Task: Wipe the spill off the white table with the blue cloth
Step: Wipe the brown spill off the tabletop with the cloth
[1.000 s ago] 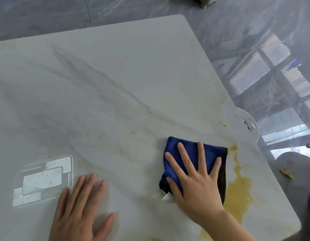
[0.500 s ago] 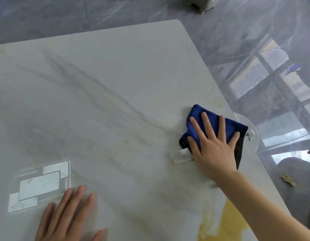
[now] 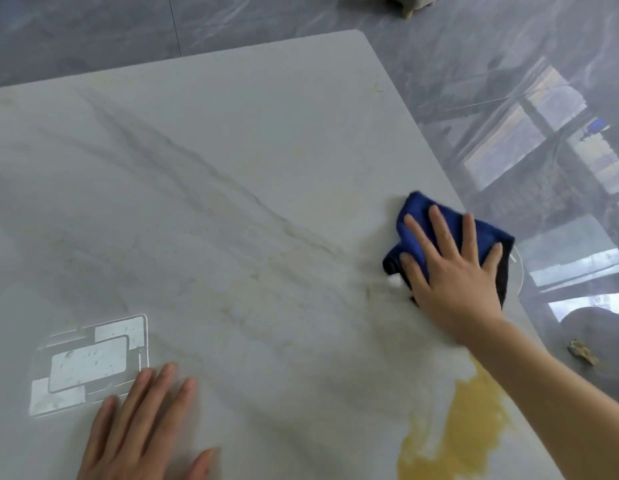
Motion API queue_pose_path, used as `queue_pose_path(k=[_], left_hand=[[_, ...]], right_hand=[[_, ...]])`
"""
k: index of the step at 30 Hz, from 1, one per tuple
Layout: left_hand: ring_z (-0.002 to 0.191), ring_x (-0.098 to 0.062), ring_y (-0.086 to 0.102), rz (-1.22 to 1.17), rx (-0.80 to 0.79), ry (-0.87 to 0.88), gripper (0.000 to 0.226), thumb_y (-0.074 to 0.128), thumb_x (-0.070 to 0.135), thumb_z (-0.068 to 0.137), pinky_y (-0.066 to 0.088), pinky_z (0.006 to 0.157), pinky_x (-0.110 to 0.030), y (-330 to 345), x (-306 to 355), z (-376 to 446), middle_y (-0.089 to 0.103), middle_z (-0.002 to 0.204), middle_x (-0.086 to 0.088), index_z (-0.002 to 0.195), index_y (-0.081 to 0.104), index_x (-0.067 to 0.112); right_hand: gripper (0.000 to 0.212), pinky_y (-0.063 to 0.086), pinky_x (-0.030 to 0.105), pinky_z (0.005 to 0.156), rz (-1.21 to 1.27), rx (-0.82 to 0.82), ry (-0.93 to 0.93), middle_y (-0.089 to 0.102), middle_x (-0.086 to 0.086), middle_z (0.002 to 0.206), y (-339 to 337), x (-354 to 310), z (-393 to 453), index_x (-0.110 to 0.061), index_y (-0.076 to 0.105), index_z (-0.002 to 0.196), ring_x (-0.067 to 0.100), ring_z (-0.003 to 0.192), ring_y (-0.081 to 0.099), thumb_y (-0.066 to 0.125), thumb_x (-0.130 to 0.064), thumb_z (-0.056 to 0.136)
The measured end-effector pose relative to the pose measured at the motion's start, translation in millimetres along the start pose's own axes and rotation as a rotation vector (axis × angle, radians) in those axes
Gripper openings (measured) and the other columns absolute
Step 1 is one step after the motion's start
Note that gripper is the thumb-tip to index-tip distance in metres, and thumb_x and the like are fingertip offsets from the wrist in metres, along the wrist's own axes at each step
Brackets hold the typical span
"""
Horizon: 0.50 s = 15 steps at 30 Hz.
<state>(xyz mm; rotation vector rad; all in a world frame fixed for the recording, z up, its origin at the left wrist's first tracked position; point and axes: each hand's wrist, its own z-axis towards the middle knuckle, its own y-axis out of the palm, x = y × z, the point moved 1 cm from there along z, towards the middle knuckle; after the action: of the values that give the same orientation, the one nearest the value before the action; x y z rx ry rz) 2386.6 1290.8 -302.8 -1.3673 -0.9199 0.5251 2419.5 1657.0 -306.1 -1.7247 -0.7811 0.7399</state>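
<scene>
While your left hand (image 3: 141, 427) lies flat with straight fingers on the white table (image 3: 232, 168) near its near edge, just beside a pale rectangular reflection (image 3: 89, 363) on the surface, it holds nothing. Further right, your right hand (image 3: 453, 271) presses down on the blue cloth (image 3: 422, 233) with fingers spread and straight, not curled around it. The cloth sits folded at the table's right edge; its long axis runs slantwise from its far-left corner toward the near right, and its blue end sticks out beyond your fingertips while the dark folded edge shows beside your thumb and little finger. A small white tag (image 3: 394, 280) peeks out by your thumb; I cannot read any writing on it. The yellow spill (image 3: 471, 424) pools by the table's near right edge, under your forearm, apart from the cloth.
</scene>
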Motion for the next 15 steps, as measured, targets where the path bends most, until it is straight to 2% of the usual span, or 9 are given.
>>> queue_pose_path(k=[2, 3, 5, 7, 10, 13, 15], left_hand=[[0.143, 0.001, 0.008, -0.023, -0.014, -0.010, 0.062, 0.022, 0.063, 0.085, 0.012, 0.114, -0.029, -1.8, 0.5, -1.2, 0.059, 0.125, -0.011, 0.122, 0.046, 0.020], [0.143, 0.001, 0.008, -0.033, -0.021, -0.014, 0.062, 0.021, 0.063, 0.085, 0.011, 0.115, -0.028, -2.9, 1.1, -0.6, 0.059, 0.125, -0.011, 0.123, 0.046, 0.020], [0.143, 0.001, 0.007, -0.036, -0.038, -0.010, 0.063, 0.021, 0.063, 0.085, 0.011, 0.115, -0.028, -3.8, 1.3, -0.1, 0.058, 0.126, -0.010, 0.124, 0.045, 0.019], [0.143, 0.000, 0.007, -0.030, -0.047, 0.003, 0.062, 0.022, 0.062, 0.086, 0.011, 0.115, -0.028, -4.1, -0.4, -1.1, 0.057, 0.126, -0.010, 0.124, 0.045, 0.018], [0.143, -0.008, 0.015, -0.038, -0.045, 0.013, 0.064, 0.024, 0.062, 0.086, 0.013, 0.114, -0.030, -3.8, -0.7, -2.3, 0.054, 0.131, -0.010, 0.127, 0.045, 0.018], [0.137, -0.022, 0.028, -0.026, -0.036, 0.016, 0.069, 0.025, 0.063, 0.088, 0.014, 0.114, -0.033, -1.4, -2.9, -5.4, 0.050, 0.136, -0.011, 0.128, 0.051, 0.013], [0.133, -0.024, 0.033, -0.010, -0.036, 0.010, 0.072, 0.024, 0.063, 0.088, 0.015, 0.114, -0.035, -0.3, -3.2, -6.8, 0.047, 0.139, -0.009, 0.128, 0.054, 0.011]], right_hand=[[0.057, 0.001, 0.065, 0.109, -0.055, -0.019, -0.089, -0.004, -0.009, 0.158, 8.1, -6.9, -43.5, -0.051, -0.016, 0.138, 0.030, 0.143, -0.016, -0.006, -0.065, 0.084], [0.057, 0.008, 0.068, 0.107, -0.081, -0.031, -0.156, 0.006, -0.006, 0.158, 11.6, -15.1, -65.3, -0.048, -0.009, 0.141, 0.034, 0.144, -0.007, -0.003, -0.063, 0.086], [0.057, 0.022, 0.071, 0.099, -0.093, -0.072, -0.283, 0.029, -0.003, 0.153, 16.0, -37.0, -96.6, -0.040, 0.019, 0.144, 0.041, 0.140, 0.017, 0.007, -0.059, 0.091], [0.054, 0.025, 0.074, 0.095, -0.099, -0.106, -0.362, 0.037, -0.003, 0.148, 19.7, -58.1, -103.2, -0.039, 0.032, 0.139, 0.042, 0.137, 0.026, 0.014, -0.058, 0.092], [0.055, 0.016, 0.075, 0.097, -0.099, -0.059, -0.411, 0.030, -0.007, 0.152, 17.7, -80.3, -74.9, -0.044, 0.029, 0.139, 0.042, 0.140, 0.019, 0.020, -0.061, 0.088], [0.057, -0.002, 0.069, 0.104, -0.071, -0.028, -0.394, 0.004, -0.013, 0.157, 16.0, -84.5, -45.2, -0.050, 0.006, 0.142, 0.033, 0.144, -0.008, 0.007, -0.063, 0.086], [0.056, -0.003, 0.068, 0.106, -0.074, -0.010, -0.346, 0.000, -0.014, 0.157, 18.2, -81.0, -43.8, -0.049, 0.002, 0.142, 0.029, 0.144, -0.013, 0.003, -0.060, 0.087]])
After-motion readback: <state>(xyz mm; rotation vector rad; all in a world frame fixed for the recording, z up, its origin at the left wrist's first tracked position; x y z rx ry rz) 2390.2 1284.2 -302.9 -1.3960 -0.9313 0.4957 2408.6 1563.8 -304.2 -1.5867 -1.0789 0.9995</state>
